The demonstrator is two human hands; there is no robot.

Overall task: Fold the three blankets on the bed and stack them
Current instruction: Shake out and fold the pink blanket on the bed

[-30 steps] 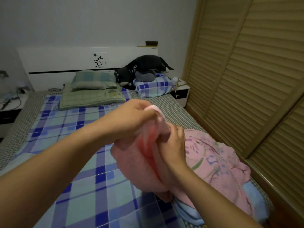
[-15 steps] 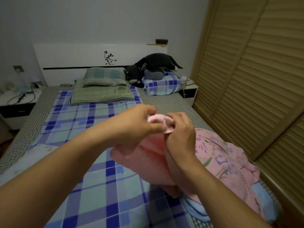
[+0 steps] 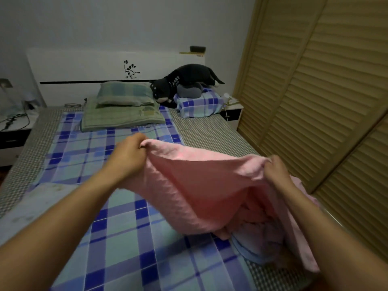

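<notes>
A plain pink blanket hangs spread in the air above the bed. My left hand pinches one top corner of it and my right hand grips the other, about an arm's width apart. Its lower part sags onto a heap at the bed's right side. In that heap lie a paler pink patterned blanket and a light blue blanket, both mostly hidden behind the raised one and my right arm.
The bed carries a blue plaid sheet. Green pillows, a blue plaid pillow and a black plush cat sit at the headboard. Louvred wardrobe doors stand close along the right. A nightstand is at the left.
My hands were together at one bunched edge of the pink blanket. They have moved apart sideways, stretching its top edge out between them.
</notes>
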